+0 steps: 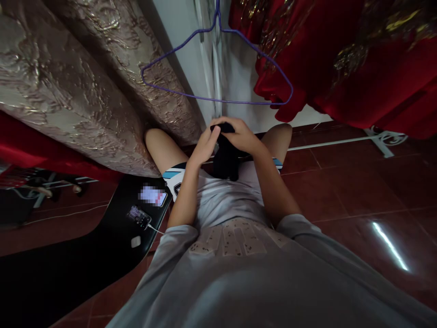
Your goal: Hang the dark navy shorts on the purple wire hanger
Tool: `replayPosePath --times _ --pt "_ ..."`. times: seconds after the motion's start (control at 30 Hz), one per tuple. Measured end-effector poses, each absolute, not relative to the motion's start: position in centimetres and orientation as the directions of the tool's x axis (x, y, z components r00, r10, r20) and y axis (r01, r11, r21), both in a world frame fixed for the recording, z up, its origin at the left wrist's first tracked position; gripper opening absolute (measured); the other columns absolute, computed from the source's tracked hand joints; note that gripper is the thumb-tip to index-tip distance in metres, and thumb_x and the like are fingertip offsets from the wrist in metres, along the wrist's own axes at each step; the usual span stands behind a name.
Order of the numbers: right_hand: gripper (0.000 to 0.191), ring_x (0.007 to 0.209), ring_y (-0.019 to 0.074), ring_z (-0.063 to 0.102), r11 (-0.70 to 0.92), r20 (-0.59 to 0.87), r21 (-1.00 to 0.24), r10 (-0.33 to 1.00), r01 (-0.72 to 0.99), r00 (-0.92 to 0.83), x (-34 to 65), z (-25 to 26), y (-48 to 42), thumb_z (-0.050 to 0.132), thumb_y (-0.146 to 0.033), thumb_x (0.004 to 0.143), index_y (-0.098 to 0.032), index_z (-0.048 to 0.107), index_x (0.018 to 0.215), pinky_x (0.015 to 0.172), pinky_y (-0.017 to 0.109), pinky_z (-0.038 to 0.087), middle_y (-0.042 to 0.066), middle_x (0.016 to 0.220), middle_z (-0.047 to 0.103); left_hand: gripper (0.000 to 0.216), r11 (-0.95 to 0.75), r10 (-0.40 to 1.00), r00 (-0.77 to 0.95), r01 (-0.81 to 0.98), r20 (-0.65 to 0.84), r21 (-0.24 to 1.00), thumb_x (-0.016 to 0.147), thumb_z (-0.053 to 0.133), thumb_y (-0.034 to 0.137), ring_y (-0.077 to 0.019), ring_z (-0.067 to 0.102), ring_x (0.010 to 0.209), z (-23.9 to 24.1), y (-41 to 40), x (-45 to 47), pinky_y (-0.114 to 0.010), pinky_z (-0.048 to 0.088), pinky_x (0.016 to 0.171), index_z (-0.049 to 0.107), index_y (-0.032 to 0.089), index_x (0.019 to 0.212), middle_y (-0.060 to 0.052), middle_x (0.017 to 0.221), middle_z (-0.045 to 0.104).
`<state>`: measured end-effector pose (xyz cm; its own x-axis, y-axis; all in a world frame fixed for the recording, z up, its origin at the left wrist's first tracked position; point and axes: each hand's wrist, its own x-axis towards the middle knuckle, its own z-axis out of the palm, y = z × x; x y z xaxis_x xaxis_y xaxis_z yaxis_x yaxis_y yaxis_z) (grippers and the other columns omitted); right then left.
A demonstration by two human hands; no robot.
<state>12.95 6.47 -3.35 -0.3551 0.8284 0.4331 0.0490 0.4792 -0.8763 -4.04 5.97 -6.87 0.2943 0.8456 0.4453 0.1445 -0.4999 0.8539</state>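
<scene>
Together left hand point(205, 146), right hand point(241, 135) clutch black cloth point(226, 159)

Black garment point(226, 159) in lap — soft matt cloth, limp. Hanger point(218, 68) thin purple wire, smooth coating. Curtain point(78, 86) heavy embossed fabric, beige with metallic sheen. Red cloth point(341, 59) satiny, gold glitter trim. Floor tiles point(358, 191) dark red, glossy, reflecting light. Shirt point(239, 273) grey knit, matt — low table point(85, 255) black, polished.

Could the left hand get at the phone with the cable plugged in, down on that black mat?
Probably yes. The left hand grips the black cloth, but the phone lies uncovered on the black mat on its side, nothing between.
</scene>
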Motion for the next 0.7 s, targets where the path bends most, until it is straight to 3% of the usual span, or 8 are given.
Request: replayPosePath --times 0.13,0.2,0.3,0.43,0.57,0.63,0.7 --pt "0.014 0.109 0.015 0.065 0.519 0.501 -0.854 0.843 0.049 -0.199 13.1 0.4 9.1 0.063 -0.017 0.091 -0.024 0.072 0.099 0.1 0.026 0.052 -0.001 0.106 0.07 0.034 -0.361 0.884 0.425 0.357 0.194 0.861 0.09 0.075 0.045 -0.0222 0.06 0.067 -9.6 6.2 -7.8 -0.032 0.053 0.073 0.066 0.017 0.071 -0.004 0.068 0.063" --pt "0.012 0.118 0.0145 0.064 0.501 0.496 -0.864 0.864 0.057 -0.087 12.6 0.8 11.2 0.065 -0.022 0.092 -0.027 0.073 0.1 0.1 0.024 0.052 -0.002 0.111 0.071 0.031 -0.374 0.885 0.43 0.425 0.179 0.824 0.086 0.078 0.042 -0.0205 0.058 0.063 -10.0 6.1 -9.7 -0.031 0.052 0.07 0.067 0.017 0.071 -0.003 0.069 0.065" --pt "0.008 0.112 0.0156 0.066 0.44 0.431 -0.893 0.896 0.088 -0.108 11.8 -0.8 13.8 0.071 -0.032 0.091 -0.025 0.071 0.095 0.094 0.025 0.055 0.0 0.1 0.072 0.033 -0.423 0.872 0.453 0.504 0.187 0.753 0.092 0.069 0.048 -0.021 0.061 0.067 -9.3 6.0 -12.2 -0.03 0.05 0.068 0.071 0.016 0.081 -0.004 0.076 0.069" --pt "0.035 0.087 0.0158 0.064 0.454 0.423 -0.873 0.887 0.177 -0.185 13.1 -3.4 13.9 0.07 -0.054 0.09 -0.021 0.064 0.08 0.078 0.027 0.056 0.001 0.081 0.067 0.036 -0.428 0.864 0.497 0.637 0.083 0.641 0.094 0.064 0.051 -0.0201 0.06 0.066 -7.7 5.5 -15.5 -0.029 0.046 0.064 0.07 0.018 0.082 -0.004 0.076 0.07" --pt "0.045 0.091 0.0231 0.065 0.437 0.439 -0.83 0.895 0.347 -0.078 17.2 -3.3 11.9 0.069 -0.064 0.087 -0.023 0.057 0.073 0.079 0.036 0.056 0.003 0.076 0.063 0.036 -0.446 0.851 0.525 0.71 0.014 0.545 0.098 0.06 0.045 -0.0152 0.053 0.062 -5.1 5.3 -18.2 -0.029 0.043 0.067 0.062 0.019 0.073 0.0 0.068 0.061" --pt "0.048 0.088 0.0239 0.063 0.416 0.456 -0.787 0.89 0.455 -0.025 18.9 -2.4 11.2 0.067 -0.066 0.088 -0.025 0.052 0.069 0.079 0.038 0.055 0.003 0.071 0.059 0.033 -0.476 0.859 0.504 0.717 0.092 0.51 0.098 0.058 0.042 -0.0159 0.054 0.071 -3.0 5.9 -18.9 -0.031 0.045 0.077 0.059 0.019 0.075 0.0 0.073 0.059" --pt "0.053 0.078 0.0197 0.057 0.42 0.485 -0.751 0.875 0.51 -0.007 19.8 -1.2 11.0 0.064 -0.067 0.09 -0.025 0.045 0.063 0.075 0.036 0.053 0.002 0.066 0.053 0.025 -0.501 0.864 0.451 0.719 0.225 0.481 0.098 0.056 0.039 -0.0194 0.056 0.092 -0.4 6.9 -19.0 -0.036 0.044 0.094 0.059 0.019 0.082 -0.004 0.092 0.062"
